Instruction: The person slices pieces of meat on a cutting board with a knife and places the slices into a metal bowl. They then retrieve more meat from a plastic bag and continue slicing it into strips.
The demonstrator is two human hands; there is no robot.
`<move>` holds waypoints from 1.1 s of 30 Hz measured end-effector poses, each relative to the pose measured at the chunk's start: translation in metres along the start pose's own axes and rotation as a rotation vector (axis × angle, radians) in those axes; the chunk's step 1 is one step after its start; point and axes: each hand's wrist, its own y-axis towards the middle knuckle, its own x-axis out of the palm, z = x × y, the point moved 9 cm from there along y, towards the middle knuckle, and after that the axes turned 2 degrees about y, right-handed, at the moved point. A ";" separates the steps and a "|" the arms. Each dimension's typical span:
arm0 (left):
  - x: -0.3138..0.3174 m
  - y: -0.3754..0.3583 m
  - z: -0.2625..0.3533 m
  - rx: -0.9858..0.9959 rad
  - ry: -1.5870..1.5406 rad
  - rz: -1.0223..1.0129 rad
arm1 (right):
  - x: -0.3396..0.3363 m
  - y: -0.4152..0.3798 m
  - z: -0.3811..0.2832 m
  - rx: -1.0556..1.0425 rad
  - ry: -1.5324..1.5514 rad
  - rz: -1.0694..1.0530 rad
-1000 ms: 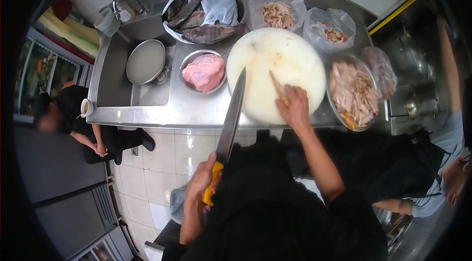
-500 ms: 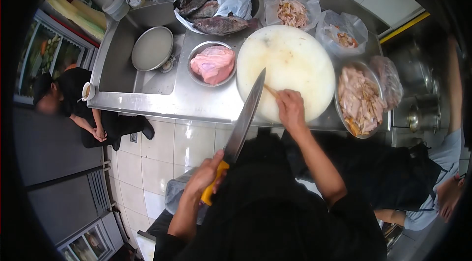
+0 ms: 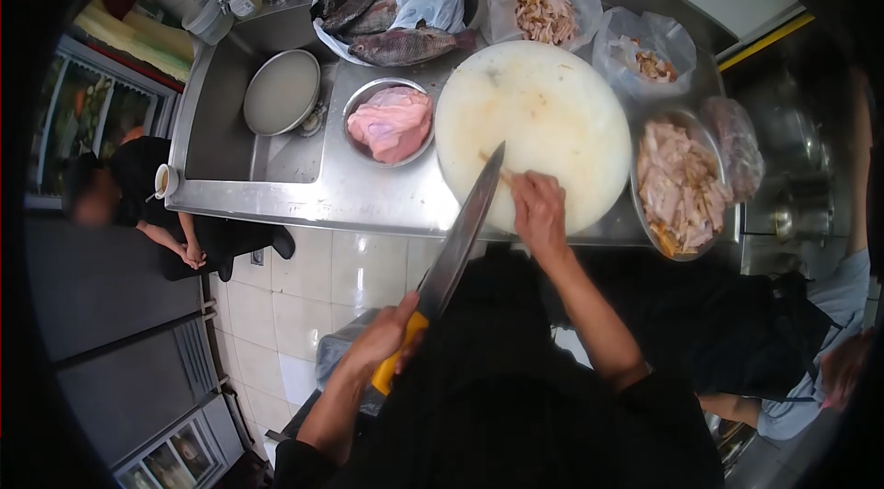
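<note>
My left hand (image 3: 390, 334) is closed around the yellow handle of a long knife (image 3: 460, 236). The blade slants up and right, its tip over the near part of a round white cutting board (image 3: 571, 111). My right hand (image 3: 540, 209) is closed at the board's near side, its fingers pinching a thin tan strip (image 3: 505, 176), perhaps meat. Blade and hand hide much of the strip. Right of the board, an oval metal tray (image 3: 645, 213) holds sliced meat (image 3: 681, 185). To the left, a metal bowl (image 3: 348, 134) contains a pink piece of raw meat (image 3: 391, 123).
Whole fish (image 3: 405, 46) lie in a plastic bag at the back. Two clear bags of cut pieces (image 3: 545, 17) stand behind the board. A sink (image 3: 216, 121) with a round pan (image 3: 282, 93) is left. One person (image 3: 175, 203) sits left; another (image 3: 801, 332) stands right.
The view has shifted slightly. The knife tip has come a little nearer along the board, closer to my right fingers, and less of the strip shows. Both hands keep their grips.
</note>
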 end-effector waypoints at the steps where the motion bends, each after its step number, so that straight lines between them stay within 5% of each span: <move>1: 0.002 0.005 0.004 -0.002 -0.015 -0.014 | 0.000 0.000 0.000 -0.008 0.002 0.006; 14: 0.017 0.033 -0.004 -0.135 -0.177 -0.250 | -0.001 0.002 0.008 0.041 0.065 -0.004; 22: 0.036 0.061 0.005 -0.056 -0.184 -0.335 | -0.001 0.001 0.007 0.018 0.051 -0.002; 28: 0.034 0.057 0.000 -0.050 -0.138 -0.294 | -0.044 0.004 0.030 0.270 0.345 -0.081; 33: 0.033 0.056 0.001 -0.089 -0.125 -0.315 | -0.047 -0.005 0.030 0.303 0.198 -0.288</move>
